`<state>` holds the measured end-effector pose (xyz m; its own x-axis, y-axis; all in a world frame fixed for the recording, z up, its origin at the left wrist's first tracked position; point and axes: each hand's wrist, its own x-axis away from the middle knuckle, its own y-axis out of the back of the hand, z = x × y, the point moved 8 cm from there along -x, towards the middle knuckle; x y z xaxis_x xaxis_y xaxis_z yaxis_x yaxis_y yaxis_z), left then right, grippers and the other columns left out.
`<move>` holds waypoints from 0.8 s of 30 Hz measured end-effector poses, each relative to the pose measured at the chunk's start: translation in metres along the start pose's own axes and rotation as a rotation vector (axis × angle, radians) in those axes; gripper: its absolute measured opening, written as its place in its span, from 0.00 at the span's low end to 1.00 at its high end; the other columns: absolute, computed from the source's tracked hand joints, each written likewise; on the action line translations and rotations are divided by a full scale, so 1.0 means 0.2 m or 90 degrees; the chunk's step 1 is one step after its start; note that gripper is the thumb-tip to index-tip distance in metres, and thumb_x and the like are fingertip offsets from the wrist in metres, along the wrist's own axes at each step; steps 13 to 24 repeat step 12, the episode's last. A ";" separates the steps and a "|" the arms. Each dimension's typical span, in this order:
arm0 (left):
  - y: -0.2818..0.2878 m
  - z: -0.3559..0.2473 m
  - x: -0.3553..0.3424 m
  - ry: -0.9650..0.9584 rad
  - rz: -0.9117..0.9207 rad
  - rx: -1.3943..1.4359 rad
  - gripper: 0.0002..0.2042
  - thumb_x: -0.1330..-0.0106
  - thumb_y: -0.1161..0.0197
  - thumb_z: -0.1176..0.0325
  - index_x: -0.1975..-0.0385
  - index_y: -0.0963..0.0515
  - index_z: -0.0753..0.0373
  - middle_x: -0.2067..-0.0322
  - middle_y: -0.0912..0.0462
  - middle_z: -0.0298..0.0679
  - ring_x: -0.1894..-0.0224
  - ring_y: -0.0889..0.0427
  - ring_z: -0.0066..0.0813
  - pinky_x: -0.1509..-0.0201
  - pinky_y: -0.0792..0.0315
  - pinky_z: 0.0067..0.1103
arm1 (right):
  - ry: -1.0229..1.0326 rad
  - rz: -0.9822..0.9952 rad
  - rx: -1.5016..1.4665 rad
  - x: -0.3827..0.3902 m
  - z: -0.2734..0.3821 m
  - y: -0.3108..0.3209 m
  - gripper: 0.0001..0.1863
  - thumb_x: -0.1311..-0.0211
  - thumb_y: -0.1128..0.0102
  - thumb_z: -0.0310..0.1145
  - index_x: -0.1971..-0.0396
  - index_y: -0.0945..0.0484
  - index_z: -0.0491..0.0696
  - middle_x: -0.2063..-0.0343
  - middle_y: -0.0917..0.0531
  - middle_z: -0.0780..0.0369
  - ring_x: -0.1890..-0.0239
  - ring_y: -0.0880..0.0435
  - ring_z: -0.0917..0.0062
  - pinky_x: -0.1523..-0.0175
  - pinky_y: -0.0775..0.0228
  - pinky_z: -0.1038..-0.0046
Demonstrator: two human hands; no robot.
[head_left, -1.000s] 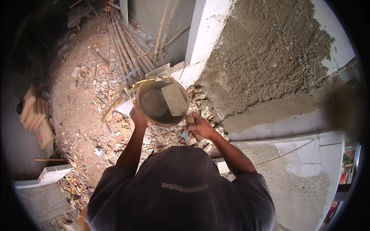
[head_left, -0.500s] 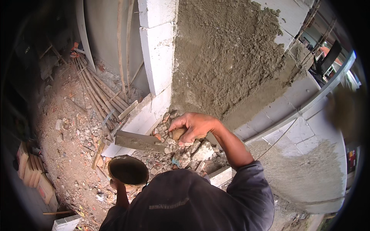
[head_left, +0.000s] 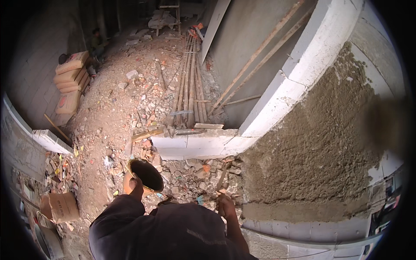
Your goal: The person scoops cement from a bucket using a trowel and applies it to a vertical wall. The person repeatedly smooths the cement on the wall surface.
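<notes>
A round mortar pan (head_left: 146, 175) is gripped at its near rim by the left hand (head_left: 137, 186), closed around the edge, at about seven o'clock from centre. The right hand (head_left: 226, 204), at six o'clock, is closed on a trowel (head_left: 221, 181) whose blade is raised toward the rough plaster (head_left: 316, 147) on the white block wall (head_left: 303, 65). Brick rubble (head_left: 190, 173) lies between the hands.

A white block wall (head_left: 303, 73) is partly covered with rough grey-brown plaster (head_left: 320, 147). The dirt floor (head_left: 112, 117) is full of broken brick rubble (head_left: 186, 173). Long wooden poles (head_left: 188, 82) lie there, and stacked tan cement sacks (head_left: 69, 80) rest near a grey wall.
</notes>
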<state>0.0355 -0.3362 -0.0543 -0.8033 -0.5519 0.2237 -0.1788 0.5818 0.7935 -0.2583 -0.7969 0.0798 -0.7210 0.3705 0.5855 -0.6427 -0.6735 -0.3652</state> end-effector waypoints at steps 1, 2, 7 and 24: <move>0.06 -0.09 0.11 0.035 0.001 0.004 0.32 0.33 0.55 0.42 0.68 0.20 0.72 0.66 0.20 0.61 0.60 0.21 0.59 0.53 0.29 0.40 | -0.023 0.002 0.076 -0.03 -0.05 0.01 0.11 0.42 0.45 0.34 0.63 0.28 0.43 0.77 0.25 0.63 0.79 0.26 0.77 0.75 0.33 0.75; 0.11 -0.08 0.14 0.057 -0.016 0.027 0.32 0.33 0.55 0.42 0.68 0.20 0.72 0.66 0.19 0.60 0.60 0.21 0.58 0.53 0.29 0.40 | -0.049 0.011 0.174 -0.06 -0.07 -0.02 0.10 0.42 0.45 0.34 0.64 0.28 0.44 0.76 0.24 0.62 0.79 0.25 0.77 0.75 0.32 0.75; 0.09 0.14 0.21 0.165 0.031 0.214 0.32 0.34 0.51 0.41 0.66 0.22 0.73 0.68 0.19 0.58 0.62 0.19 0.51 0.56 0.27 0.36 | -0.044 0.119 0.290 -0.04 0.10 -0.31 0.19 0.46 0.36 0.31 0.56 0.31 0.47 0.74 0.22 0.60 0.79 0.22 0.76 0.75 0.29 0.72; -0.09 0.11 0.41 0.237 0.150 0.498 0.36 0.39 0.46 0.38 0.49 0.27 0.69 0.55 0.20 0.54 0.65 0.17 0.48 0.55 0.25 0.44 | 0.085 0.206 0.588 -0.23 0.18 -0.40 0.29 0.48 0.33 0.35 0.46 0.34 0.50 0.68 0.19 0.55 0.75 0.18 0.70 0.73 0.25 0.68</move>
